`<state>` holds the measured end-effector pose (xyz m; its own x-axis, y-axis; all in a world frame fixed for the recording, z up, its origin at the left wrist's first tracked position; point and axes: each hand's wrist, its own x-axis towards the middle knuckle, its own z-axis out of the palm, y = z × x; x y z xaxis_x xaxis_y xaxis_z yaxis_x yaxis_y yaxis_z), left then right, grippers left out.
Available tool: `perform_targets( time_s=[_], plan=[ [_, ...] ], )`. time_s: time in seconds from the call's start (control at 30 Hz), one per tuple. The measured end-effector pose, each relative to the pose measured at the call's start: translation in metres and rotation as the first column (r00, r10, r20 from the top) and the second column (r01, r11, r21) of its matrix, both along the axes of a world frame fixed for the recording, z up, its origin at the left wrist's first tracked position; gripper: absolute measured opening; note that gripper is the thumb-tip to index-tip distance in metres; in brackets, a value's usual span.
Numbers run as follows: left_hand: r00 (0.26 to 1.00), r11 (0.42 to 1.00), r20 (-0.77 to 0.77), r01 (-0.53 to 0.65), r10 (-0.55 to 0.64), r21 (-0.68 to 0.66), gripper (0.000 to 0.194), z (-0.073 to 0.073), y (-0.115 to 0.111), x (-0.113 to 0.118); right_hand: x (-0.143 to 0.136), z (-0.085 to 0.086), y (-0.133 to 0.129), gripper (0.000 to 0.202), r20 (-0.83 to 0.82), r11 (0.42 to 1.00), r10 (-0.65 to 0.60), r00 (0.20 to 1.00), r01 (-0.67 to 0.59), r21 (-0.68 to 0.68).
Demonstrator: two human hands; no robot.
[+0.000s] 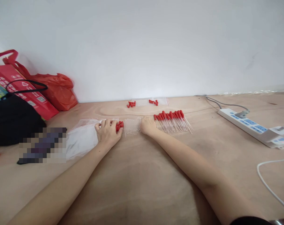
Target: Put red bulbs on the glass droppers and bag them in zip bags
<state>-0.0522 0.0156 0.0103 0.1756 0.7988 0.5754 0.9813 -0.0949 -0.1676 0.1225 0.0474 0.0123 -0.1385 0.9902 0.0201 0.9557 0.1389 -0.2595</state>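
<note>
My left hand point(107, 132) rests with bent, spread fingers beside a small pile of red rubber bulbs point(119, 125), its fingertips touching or close to them. Between my hands lies a row of thin clear tubes point(132, 126). My right hand point(148, 125) is curled at the right end of that row; its fingertips are hidden, and so is anything in them. Just right of it, several clear droppers with red bulbs point(171, 120) lie side by side. Under and left of my left hand is a clear plastic bag point(82, 139).
Near the wall lie more red bulbs point(131, 104) and a small clear bag point(142, 102). At left are a red plastic bag point(62, 90), a black bag point(15, 118) and a blurred dark flat object point(43, 145). A power strip point(247, 125) and white cable point(268, 184) are at right.
</note>
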Motion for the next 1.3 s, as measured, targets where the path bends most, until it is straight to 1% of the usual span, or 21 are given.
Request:
perform_targets(
  time_s=[0.1,0.2,0.3,0.43,0.53,0.67,0.77,0.87,0.97,1.07,1.13,1.2,1.23,1.3],
  plan=[
    [0.999,1.000,-0.027,-0.024,0.024,0.012,0.024,0.001,-0.001,-0.001,0.006,0.000,-0.007,0.031,-0.005,0.996,-0.051,0.999,0.051,0.074],
    [0.998,1.000,-0.063,-0.020,0.021,0.020,0.026,0.001,-0.002,-0.001,0.021,-0.005,-0.017,0.034,-0.035,0.969,-0.050,0.998,0.057,0.239],
    [0.997,0.999,-0.080,-0.012,0.015,0.031,0.024,0.000,-0.002,-0.001,0.044,-0.017,-0.030,0.037,-0.072,0.914,0.067,0.995,-0.032,0.404],
    [0.996,0.999,-0.094,-0.003,0.006,0.035,0.021,-0.002,0.000,-0.002,0.081,-0.033,-0.051,0.034,-0.119,0.836,0.267,0.956,-0.169,0.522],
    [0.997,1.000,-0.081,0.004,-0.001,0.030,0.020,-0.001,-0.001,-0.002,0.104,-0.038,-0.066,0.032,-0.137,0.814,0.319,0.938,-0.197,0.546],
    [0.998,1.000,-0.056,-0.017,0.017,0.001,0.019,0.002,-0.009,-0.006,0.119,-0.039,-0.076,0.030,-0.156,0.818,0.314,0.936,-0.184,0.545],
    [0.998,0.998,-0.058,-0.031,0.027,-0.055,0.020,0.004,-0.016,-0.011,0.120,-0.039,-0.077,0.030,-0.155,0.819,0.317,0.936,-0.187,0.542],
    [0.997,0.995,-0.074,-0.023,0.015,-0.098,0.020,0.003,-0.020,-0.015,0.117,-0.039,-0.076,0.030,-0.142,0.812,0.344,0.928,-0.218,0.542],
    [0.993,0.995,-0.120,-0.016,0.004,-0.099,0.021,0.005,-0.021,-0.017,0.116,-0.038,-0.076,0.030,-0.146,0.802,0.376,0.915,-0.243,0.546],
    [0.985,0.998,-0.171,-0.008,-0.002,-0.056,0.020,0.009,-0.025,-0.012,0.116,-0.037,-0.076,0.028,-0.172,0.804,0.390,0.904,-0.244,0.542],
    [0.984,0.998,-0.172,0.050,-0.054,-0.026,0.019,0.011,-0.031,-0.005,0.116,-0.037,-0.076,0.026,-0.188,0.804,0.406,0.894,-0.253,0.538],
    [0.978,0.984,-0.111,0.174,-0.176,-0.023,0.017,0.011,-0.038,0.006,0.115,-0.035,-0.076,0.025,-0.199,0.802,0.430,0.880,-0.272,0.532],
    [0.966,0.967,-0.058,0.252,-0.254,-0.040,0.015,0.009,-0.042,0.012,0.115,-0.035,-0.076,0.025,-0.201,0.801,0.440,0.875,-0.281,0.529],
    [0.917,0.914,0.078,0.396,-0.390,-0.088,0.013,0.005,-0.048,0.024,0.113,-0.034,-0.077,0.024,-0.193,0.802,0.447,0.873,-0.296,0.519]
  ],
)
